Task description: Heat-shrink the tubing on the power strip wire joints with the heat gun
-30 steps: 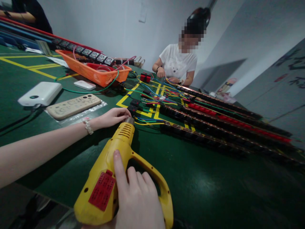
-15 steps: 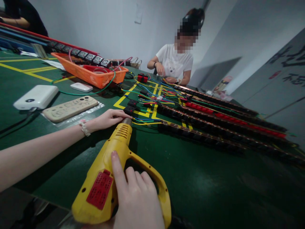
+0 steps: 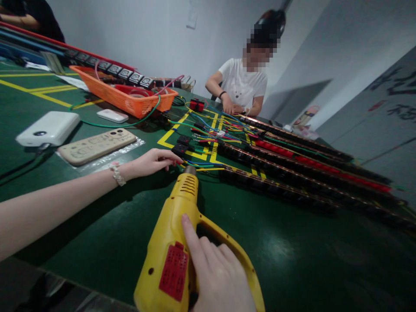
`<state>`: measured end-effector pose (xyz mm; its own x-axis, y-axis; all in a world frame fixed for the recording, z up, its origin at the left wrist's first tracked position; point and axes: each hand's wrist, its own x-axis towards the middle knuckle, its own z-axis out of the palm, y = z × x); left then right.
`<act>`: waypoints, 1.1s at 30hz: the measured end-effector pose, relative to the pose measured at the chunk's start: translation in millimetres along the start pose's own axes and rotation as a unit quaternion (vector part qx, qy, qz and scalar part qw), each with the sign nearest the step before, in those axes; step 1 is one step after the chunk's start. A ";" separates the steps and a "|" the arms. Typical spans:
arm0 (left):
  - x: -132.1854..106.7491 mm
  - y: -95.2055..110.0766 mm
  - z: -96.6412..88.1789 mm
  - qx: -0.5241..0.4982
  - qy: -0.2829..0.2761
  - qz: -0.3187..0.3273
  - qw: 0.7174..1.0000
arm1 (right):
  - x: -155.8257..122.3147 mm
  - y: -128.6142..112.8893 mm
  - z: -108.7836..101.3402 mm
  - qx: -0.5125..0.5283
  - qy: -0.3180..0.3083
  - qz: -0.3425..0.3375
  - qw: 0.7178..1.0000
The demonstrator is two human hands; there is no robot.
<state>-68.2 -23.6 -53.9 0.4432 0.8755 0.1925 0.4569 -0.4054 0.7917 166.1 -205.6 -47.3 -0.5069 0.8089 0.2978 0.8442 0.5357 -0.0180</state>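
My right hand (image 3: 221,271) is wrapped round the handle of a yellow heat gun (image 3: 173,221), its index finger stretched along the body. The gun's metal nozzle (image 3: 190,170) points away from me at a bundle of blue, green and yellow wires (image 3: 208,165). My left hand (image 3: 154,164) is closed at the left end of these wires, fingertips pinched just left of the nozzle; the exact grip is partly hidden. Just beyond the fingers lies a black connector block (image 3: 181,147). The wires run right into a long dark strip (image 3: 276,186).
More long strips (image 3: 312,182) and a red one (image 3: 276,149) lie to the right with tangled wires. At the left are a white power bank (image 3: 48,128), a beige phone (image 3: 97,146) and an orange basket (image 3: 146,106). Across the table a person (image 3: 243,82) works with both hands.
The heat gun and my right hand have moved right, and the nozzle now stands a little right of my left fingertips. My left hand has shifted slightly right, its fingers curled more.
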 end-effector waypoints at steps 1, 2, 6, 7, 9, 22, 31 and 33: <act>0.1 0.5 0.1 0.003 0.003 -0.003 1.000 | -2.7 2.7 -1.6 0.001 0.000 0.018 1.000; 0.1 1.0 0.2 0.005 0.006 -0.005 1.000 | -5.1 5.1 -3.5 0.001 0.001 0.035 0.999; 0.3 3.1 0.5 0.004 0.008 -0.010 1.000 | -11.6 11.7 -10.5 0.000 0.026 0.065 0.998; 0.3 3.6 0.6 0.003 0.007 -0.012 1.000 | -12.6 13.1 -11.6 -0.006 0.033 0.067 0.997; 0.2 4.6 0.7 -0.001 -0.001 -0.018 1.000 | -14.4 15.6 -12.5 -0.027 0.043 0.073 0.996; 2.0 0.7 2.4 -0.011 0.007 -0.001 1.000 | -15.3 20.2 -10.3 -0.055 0.030 0.105 0.992; 3.0 1.8 2.6 -0.046 0.009 -0.017 0.999 | -13.8 17.0 -9.6 -0.077 0.030 0.115 0.990; 3.5 1.5 2.9 -0.052 0.009 -0.021 0.998 | -13.2 14.5 -10.0 -0.079 0.029 0.119 0.989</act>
<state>-63.8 -21.9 -53.8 0.4105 0.8961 0.1687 0.3908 -0.3400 0.8554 186.8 -211.0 -42.0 -0.2839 0.8898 0.3572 0.9574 0.2835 0.0547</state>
